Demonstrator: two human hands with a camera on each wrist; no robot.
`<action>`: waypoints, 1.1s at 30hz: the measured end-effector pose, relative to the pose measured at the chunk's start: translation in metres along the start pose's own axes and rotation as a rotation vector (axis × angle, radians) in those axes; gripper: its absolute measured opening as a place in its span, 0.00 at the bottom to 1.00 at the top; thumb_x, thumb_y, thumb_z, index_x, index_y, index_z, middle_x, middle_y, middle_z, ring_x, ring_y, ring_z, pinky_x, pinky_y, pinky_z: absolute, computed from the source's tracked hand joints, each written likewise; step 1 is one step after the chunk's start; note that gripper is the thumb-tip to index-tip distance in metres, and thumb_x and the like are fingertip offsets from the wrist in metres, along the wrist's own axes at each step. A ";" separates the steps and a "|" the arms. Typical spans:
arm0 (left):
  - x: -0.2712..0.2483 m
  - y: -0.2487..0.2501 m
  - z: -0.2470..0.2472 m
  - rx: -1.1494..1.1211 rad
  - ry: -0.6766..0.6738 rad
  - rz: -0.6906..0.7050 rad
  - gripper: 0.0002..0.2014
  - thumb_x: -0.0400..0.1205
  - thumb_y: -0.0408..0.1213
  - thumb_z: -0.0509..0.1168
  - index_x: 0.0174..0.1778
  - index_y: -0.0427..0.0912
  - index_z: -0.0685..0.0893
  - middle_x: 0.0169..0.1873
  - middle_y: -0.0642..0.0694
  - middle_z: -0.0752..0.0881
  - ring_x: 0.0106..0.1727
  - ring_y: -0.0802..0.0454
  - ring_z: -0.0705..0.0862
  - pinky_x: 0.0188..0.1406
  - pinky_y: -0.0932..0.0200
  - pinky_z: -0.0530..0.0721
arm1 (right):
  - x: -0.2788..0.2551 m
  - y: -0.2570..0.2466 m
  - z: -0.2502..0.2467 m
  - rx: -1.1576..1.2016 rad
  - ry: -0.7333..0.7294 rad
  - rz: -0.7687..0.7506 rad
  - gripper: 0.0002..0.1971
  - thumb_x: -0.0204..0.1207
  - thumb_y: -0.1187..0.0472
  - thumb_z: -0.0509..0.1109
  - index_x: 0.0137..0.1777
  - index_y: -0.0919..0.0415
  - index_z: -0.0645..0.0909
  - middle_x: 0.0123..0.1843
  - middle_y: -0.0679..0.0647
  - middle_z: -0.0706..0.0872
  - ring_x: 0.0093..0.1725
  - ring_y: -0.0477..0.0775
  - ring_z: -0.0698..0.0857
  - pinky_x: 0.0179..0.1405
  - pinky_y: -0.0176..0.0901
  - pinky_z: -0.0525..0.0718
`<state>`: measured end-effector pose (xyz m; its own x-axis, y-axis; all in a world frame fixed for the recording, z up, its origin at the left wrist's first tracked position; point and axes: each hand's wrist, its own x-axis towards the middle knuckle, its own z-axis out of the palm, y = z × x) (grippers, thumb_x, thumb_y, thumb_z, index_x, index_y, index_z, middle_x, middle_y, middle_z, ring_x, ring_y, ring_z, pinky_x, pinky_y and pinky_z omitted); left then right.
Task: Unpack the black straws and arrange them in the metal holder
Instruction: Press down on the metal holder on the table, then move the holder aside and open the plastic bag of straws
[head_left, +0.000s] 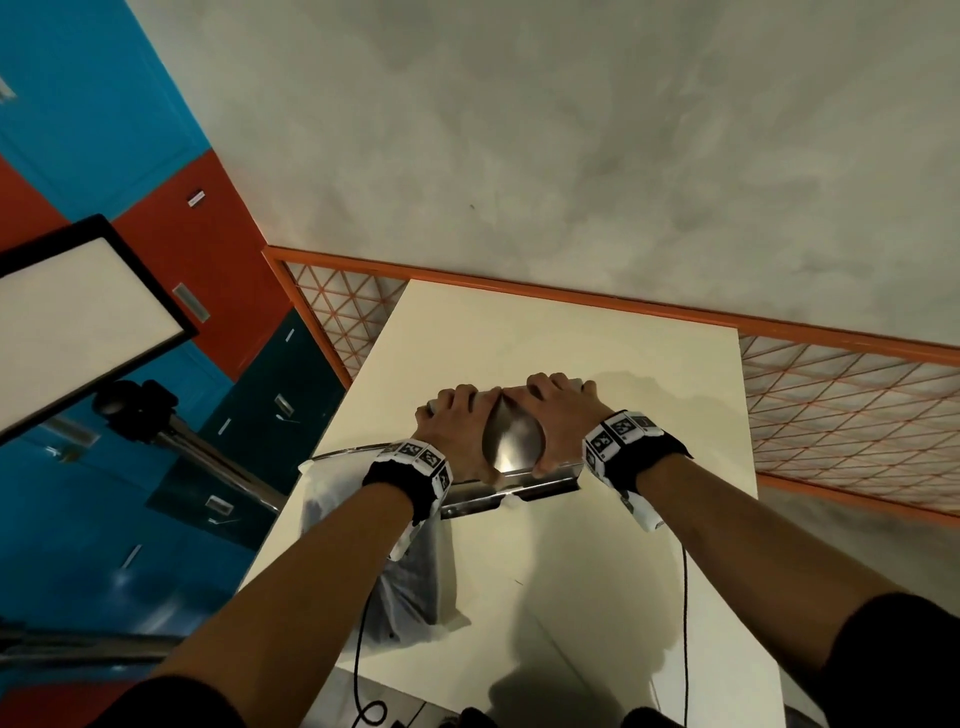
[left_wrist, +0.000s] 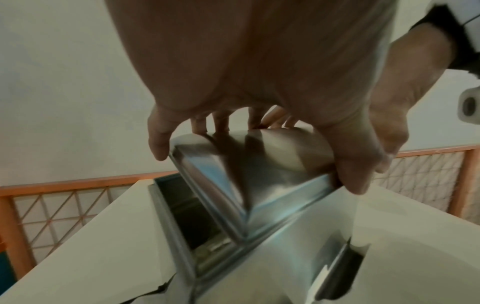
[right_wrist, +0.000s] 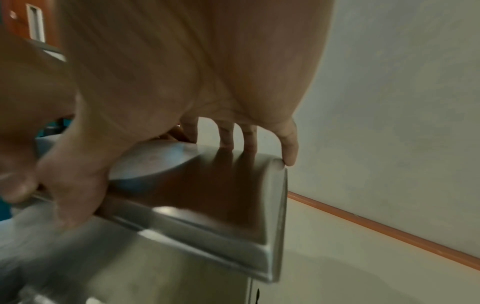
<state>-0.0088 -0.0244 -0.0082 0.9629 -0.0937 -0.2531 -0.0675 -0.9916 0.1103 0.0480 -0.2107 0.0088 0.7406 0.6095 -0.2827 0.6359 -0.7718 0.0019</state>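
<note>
The metal holder stands mid-table, a steel box with a domed lid. Both hands grip this lid from above: my left hand on its left half, my right hand on its right half, thumbs on the near edge. In the left wrist view the lid is tilted up off the box, and a dark opening shows beneath. The right wrist view shows the lid with fingers over its far edge. A translucent plastic bag with dark contents lies under my left forearm.
The white table is narrow, and an orange-framed mesh rail runs behind and to its right. A light panel on a stand stands at the left, beside blue and red lockers. Black cables hang from both wrists.
</note>
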 end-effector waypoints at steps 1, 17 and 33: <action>-0.004 0.007 0.002 0.007 0.013 0.018 0.62 0.54 0.72 0.74 0.82 0.58 0.53 0.74 0.47 0.67 0.73 0.39 0.68 0.66 0.32 0.74 | -0.011 0.002 0.003 0.010 0.011 0.014 0.61 0.45 0.29 0.76 0.80 0.40 0.54 0.72 0.50 0.68 0.70 0.60 0.69 0.61 0.72 0.73; -0.063 0.131 0.088 0.038 -0.167 0.305 0.62 0.59 0.70 0.77 0.83 0.57 0.49 0.80 0.43 0.60 0.80 0.36 0.60 0.74 0.28 0.65 | -0.186 0.015 0.104 0.151 -0.066 0.264 0.58 0.47 0.21 0.69 0.79 0.41 0.55 0.71 0.50 0.69 0.67 0.61 0.71 0.61 0.67 0.74; -0.112 0.171 0.193 0.058 -0.368 0.411 0.60 0.60 0.72 0.75 0.83 0.58 0.50 0.81 0.43 0.57 0.81 0.36 0.57 0.74 0.27 0.66 | -0.257 -0.016 0.195 0.262 -0.312 0.331 0.63 0.47 0.35 0.81 0.80 0.41 0.49 0.75 0.55 0.61 0.72 0.67 0.64 0.60 0.79 0.71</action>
<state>-0.1781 -0.2003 -0.1466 0.7002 -0.4888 -0.5203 -0.4431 -0.8690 0.2200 -0.1949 -0.3898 -0.1057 0.7674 0.2729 -0.5801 0.2734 -0.9578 -0.0889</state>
